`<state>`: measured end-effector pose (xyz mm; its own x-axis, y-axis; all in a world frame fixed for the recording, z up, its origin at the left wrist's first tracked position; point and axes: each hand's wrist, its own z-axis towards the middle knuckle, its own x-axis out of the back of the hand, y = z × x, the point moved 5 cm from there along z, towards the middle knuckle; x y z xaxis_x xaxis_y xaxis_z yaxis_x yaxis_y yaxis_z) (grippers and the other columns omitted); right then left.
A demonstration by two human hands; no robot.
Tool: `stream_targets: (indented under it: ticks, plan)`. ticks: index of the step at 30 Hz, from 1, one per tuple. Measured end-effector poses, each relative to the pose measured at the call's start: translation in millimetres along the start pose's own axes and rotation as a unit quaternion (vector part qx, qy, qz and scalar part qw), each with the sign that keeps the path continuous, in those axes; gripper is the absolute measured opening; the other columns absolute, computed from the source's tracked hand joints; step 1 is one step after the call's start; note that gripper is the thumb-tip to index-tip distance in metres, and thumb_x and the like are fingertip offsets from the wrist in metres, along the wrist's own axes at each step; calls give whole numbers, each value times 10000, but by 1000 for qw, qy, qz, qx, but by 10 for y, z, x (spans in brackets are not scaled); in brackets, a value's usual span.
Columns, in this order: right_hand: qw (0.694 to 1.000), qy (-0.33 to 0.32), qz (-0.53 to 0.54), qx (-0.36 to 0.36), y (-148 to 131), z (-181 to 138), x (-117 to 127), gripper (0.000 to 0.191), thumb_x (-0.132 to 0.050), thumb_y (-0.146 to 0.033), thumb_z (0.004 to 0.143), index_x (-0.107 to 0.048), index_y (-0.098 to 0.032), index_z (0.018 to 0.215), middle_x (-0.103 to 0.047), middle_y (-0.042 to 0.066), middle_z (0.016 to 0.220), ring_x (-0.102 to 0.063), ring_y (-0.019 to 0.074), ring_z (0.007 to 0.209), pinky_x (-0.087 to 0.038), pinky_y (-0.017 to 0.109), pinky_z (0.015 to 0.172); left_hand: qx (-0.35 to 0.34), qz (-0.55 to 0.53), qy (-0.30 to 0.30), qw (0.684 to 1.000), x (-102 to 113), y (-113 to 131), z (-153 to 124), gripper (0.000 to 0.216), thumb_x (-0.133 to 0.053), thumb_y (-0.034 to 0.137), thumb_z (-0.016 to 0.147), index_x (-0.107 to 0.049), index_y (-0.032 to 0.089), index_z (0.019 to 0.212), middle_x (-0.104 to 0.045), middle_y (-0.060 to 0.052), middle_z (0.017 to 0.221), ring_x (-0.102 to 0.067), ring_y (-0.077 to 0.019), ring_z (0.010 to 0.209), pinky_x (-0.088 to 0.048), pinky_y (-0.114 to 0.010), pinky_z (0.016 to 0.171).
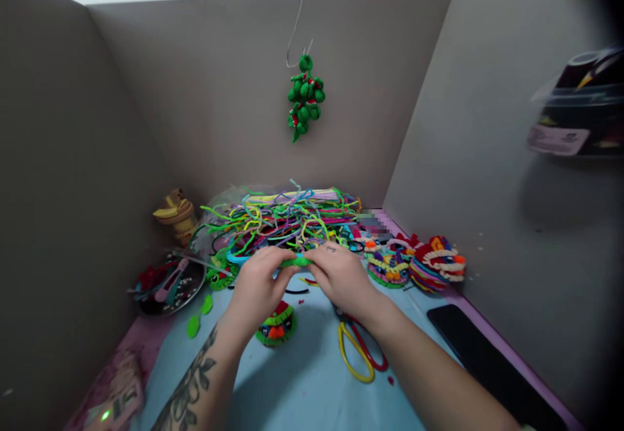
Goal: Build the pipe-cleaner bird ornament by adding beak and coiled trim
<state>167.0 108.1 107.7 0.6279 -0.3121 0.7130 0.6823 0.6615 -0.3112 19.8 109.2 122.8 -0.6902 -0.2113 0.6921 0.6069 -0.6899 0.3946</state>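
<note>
Between my two hands, a small green fuzzy pipe-cleaner piece [298, 261] is held above the blue cloth [292, 392]. My left hand [262, 278] pinches its left end, fingers closed. The right end sits in the closed fingers of my right hand [341, 278]. Below, near my left wrist, lies a round green pipe-cleaner figure [277, 326] with an orange beak and a red top. Scissors [358, 350] with one yellow and one red handle rest under my right wrist, their blades partly hidden by it.
A heap of colourful pipe cleaners [287, 213] fills the back. Finished pipe-cleaner figures [436, 263] are stacked at the right, near a black phone-like slab [487, 363]. A round tray [170, 288] stands left, near green oval pieces [194, 326]. A green ornament [305, 96] hangs against the back panel.
</note>
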Motion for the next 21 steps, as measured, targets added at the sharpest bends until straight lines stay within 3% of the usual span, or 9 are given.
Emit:
stream_targets:
  ticks: [4, 8, 10, 13, 21]
  plan:
    - [996, 64, -46, 30, -32, -26, 19, 227, -507, -96, 834, -688, -187, 936, -725, 73, 818, -636, 219, 804, -463, 349, 751, 17, -16, -25, 999, -46, -11, -4, 97, -596, 233, 850, -647, 181, 914, -693, -43, 853, -628, -163, 781, -483, -269, 721]
    - [997, 8, 75, -10, -15, 13, 6, 290, -542, -149, 851, -625, -178, 1126, -702, 71, 1088, -641, 194, 979, -474, 311, 856, -4, -11, -10, 1000, -27, -12, 0, 84, -570, 191, 862, -641, 179, 905, -677, -44, 860, -615, -161, 808, -479, -268, 741]
    - [993, -31, 113, -24, -10, 26, -21, 250, -521, -171, 876, -634, -181, 1099, -704, 60, 1075, -645, 183, 973, -482, 293, 836, -18, -11, -13, 1000, -32, -8, -2, 96, -555, 175, 869, -641, 178, 910, -672, -43, 865, -608, -159, 819, -477, -267, 744]
    - [995, -45, 86, -18, -4, 21, -51, 188, -508, -157, 889, -673, -184, 975, -726, 49, 943, -654, 185, 884, -477, 288, 771, -24, -2, -18, 1000, -52, -11, -12, 101, -554, 174, 869, -644, 174, 916, -671, -46, 867, -604, -164, 819, -473, -272, 744]
    - [989, 91, -91, 72, -80, -26, 19, 160, -533, -142, 886, -677, -176, 949, -725, 44, 792, -630, 179, 768, -404, 299, 686, 12, -1, -41, 999, -98, -63, -13, 108, -581, 193, 853, -654, 179, 931, -683, -42, 837, -620, -170, 771, -476, -275, 708]
